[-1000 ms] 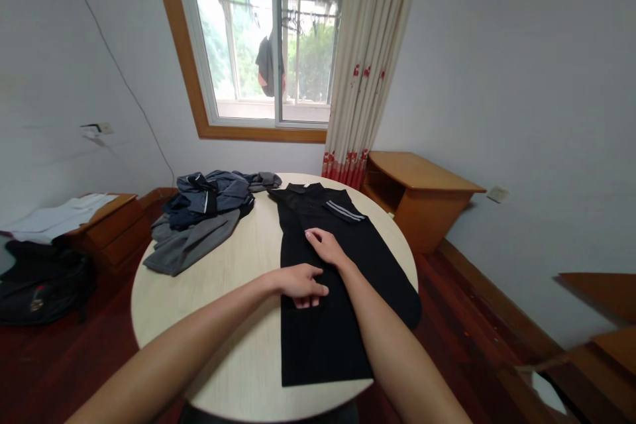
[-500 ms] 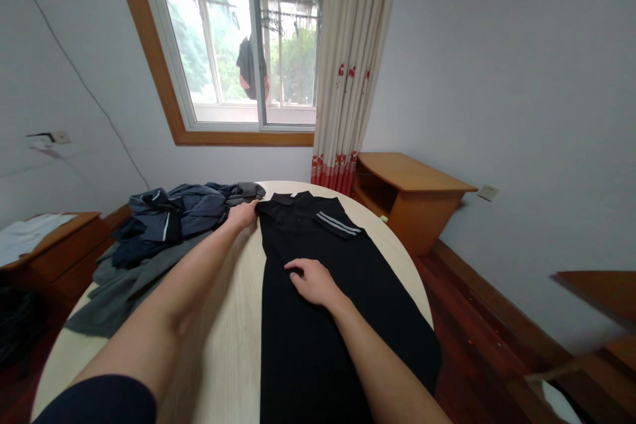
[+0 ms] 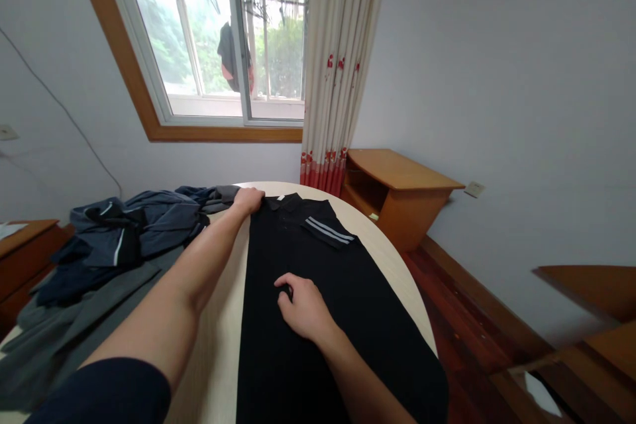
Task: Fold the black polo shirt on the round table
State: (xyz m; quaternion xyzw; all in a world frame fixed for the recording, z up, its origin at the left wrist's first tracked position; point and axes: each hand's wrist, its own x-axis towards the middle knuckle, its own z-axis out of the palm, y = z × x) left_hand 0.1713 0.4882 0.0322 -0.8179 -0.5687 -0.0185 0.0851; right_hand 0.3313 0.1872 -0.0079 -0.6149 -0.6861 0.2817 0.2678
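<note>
A black polo shirt (image 3: 283,252) lies spread on the round table (image 3: 397,265), its collar at the far end. One sleeve with two grey stripes is laid across its upper right part. At the shirt's far left shoulder, my left hand (image 3: 249,200) is closed on the cloth; its fingertips are partly hidden. My right hand (image 3: 304,308) is over the middle of the shirt, thumb and forefinger apart and nothing between them. Whether it presses on the cloth I cannot tell.
A heap of dark blue and grey clothes (image 3: 134,232) covers the table's left side. Beyond the table stand a wooden desk (image 3: 402,175) and a curtain (image 3: 332,79) beside the window. Another piece of wooden furniture (image 3: 30,245) is at the far left.
My left hand has pulled the shirt's left shoulder outward, and the left edge now runs straighter. My right hand has come slightly nearer to me. The view has turned a little to the right.
</note>
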